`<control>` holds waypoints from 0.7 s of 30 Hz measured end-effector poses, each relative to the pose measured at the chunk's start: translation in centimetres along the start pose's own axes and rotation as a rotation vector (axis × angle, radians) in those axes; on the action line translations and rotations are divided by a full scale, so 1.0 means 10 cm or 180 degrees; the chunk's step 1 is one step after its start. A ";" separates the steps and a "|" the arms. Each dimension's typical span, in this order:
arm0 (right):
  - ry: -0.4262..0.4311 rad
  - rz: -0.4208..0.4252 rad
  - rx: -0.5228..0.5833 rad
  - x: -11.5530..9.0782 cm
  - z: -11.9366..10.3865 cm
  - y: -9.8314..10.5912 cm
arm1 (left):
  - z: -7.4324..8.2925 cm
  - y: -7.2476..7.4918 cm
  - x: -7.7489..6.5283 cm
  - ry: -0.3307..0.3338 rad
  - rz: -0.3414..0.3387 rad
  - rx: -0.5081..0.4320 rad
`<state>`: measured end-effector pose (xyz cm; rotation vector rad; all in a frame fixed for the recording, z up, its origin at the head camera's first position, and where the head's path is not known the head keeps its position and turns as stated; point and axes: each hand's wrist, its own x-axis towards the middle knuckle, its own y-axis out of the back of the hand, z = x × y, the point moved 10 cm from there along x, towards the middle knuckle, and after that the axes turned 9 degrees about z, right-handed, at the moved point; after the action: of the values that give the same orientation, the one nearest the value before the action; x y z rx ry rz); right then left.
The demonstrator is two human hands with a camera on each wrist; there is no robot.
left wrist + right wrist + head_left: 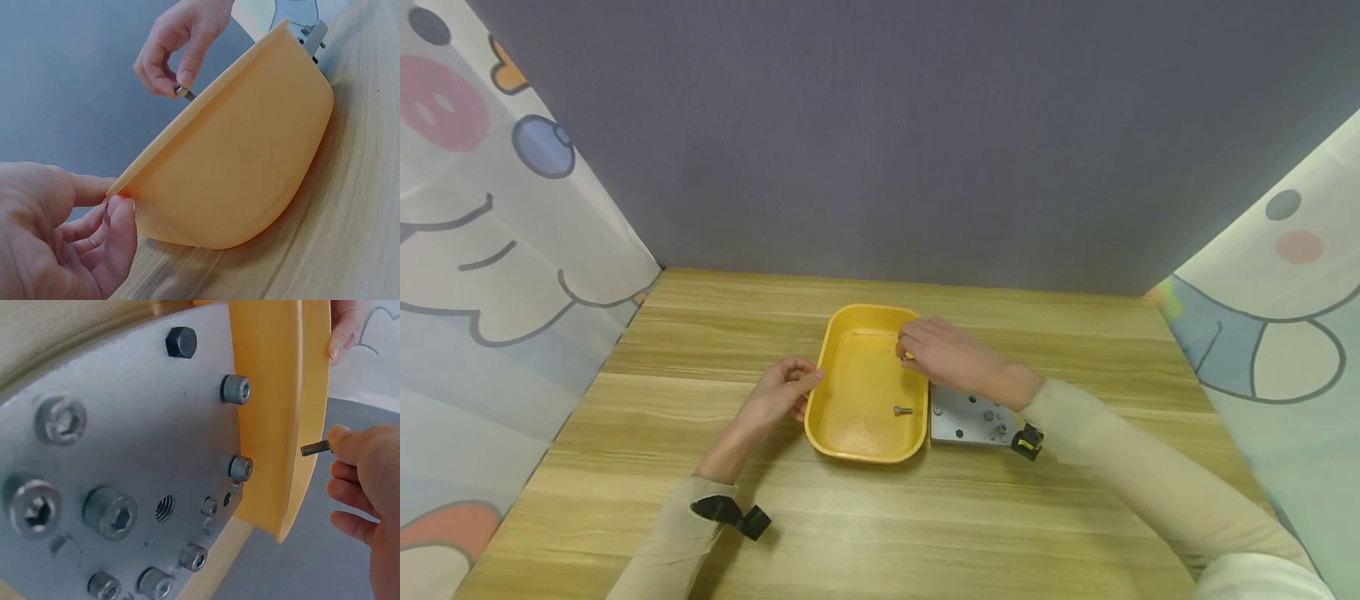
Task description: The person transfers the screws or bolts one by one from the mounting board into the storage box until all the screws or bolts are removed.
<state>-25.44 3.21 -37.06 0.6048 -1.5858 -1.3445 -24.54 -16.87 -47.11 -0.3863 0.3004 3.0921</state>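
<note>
The screw (314, 448) is above the right side of the yellow tray (861, 392), inside the rim, pinched between thumb and index finger of the right hand (936, 354); the other fingers curl loosely. The grip sits at the head end, probably so that the thread stays free. From where I stand, the threaded end points down toward the tray, the long axis leaning rather than plumb, though I can't judge how much.

The left hand (778, 392) has the tray's left rim between thumb and fingers, presumably to steady it against a nudge. A second screw (902, 411) lies on the tray floor, toward the near right, its axis running left to right with the head on the left. Just right of the tray lies a metal plate (962, 414) with several bolts standing in it; that nearness likely keeps the right hand's reach short.
</note>
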 end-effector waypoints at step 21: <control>0.0304 -0.0820 -0.0089 0.08 -0.19 -0.39 | 0.02 -0.01 -0.01 -0.0027 -0.0035 -0.0040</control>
<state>-24.85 0.56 -40.58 0.8662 -1.4457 -1.4998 -24.50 -16.78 -46.94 -0.3739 0.2779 3.0857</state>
